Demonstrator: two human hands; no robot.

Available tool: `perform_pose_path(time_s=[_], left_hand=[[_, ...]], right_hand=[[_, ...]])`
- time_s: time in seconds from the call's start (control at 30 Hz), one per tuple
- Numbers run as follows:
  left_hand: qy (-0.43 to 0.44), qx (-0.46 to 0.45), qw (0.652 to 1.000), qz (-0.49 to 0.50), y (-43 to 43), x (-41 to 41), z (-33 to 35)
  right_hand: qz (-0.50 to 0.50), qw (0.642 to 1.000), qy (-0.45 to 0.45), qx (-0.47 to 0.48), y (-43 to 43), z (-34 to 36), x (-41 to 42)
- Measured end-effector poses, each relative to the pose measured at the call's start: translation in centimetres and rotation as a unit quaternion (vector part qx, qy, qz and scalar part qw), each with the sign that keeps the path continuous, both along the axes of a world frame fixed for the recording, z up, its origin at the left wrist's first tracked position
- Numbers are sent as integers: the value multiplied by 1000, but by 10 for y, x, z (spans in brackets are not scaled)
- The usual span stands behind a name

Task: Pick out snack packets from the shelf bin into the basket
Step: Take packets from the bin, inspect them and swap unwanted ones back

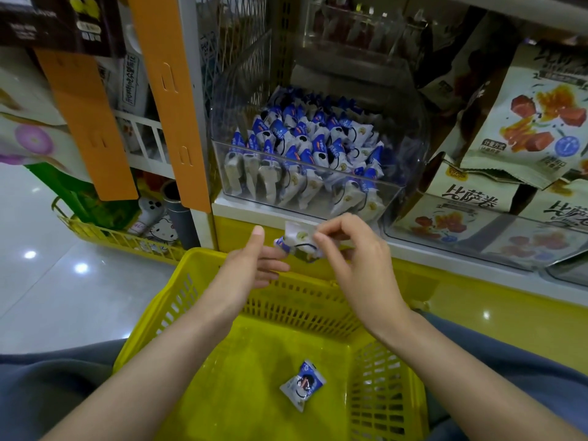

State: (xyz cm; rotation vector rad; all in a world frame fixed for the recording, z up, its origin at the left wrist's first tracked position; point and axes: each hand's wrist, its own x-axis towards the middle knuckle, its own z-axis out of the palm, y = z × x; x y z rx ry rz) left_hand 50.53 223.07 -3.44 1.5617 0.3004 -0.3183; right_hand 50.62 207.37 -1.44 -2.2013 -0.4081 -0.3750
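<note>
Packet hangs pinched in the right grip above the far rim of the yellow basket; the left grip is spread beside it, holding nothing. Better to bring it inward before release. One lone packet lies on the basket floor, and the clear shelf bin stays crammed with blue-and-white packets.

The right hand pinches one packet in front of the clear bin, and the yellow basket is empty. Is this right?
The head view shows the yellow basket is not empty: a lone packet lies in it. The right hand pinches a second packet in front of the clear bin.
</note>
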Motion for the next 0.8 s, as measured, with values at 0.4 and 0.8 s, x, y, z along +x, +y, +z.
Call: perform_pose_path(time_s=[0.4, 0.8], left_hand=[[-90, -71, 991, 63, -2, -1, -3], [-278, 220, 935, -11, -9, -12, -11]], right_hand=[[-2, 992, 125, 29, 13, -11, -10], [0, 882, 378, 283, 13, -11, -3]])
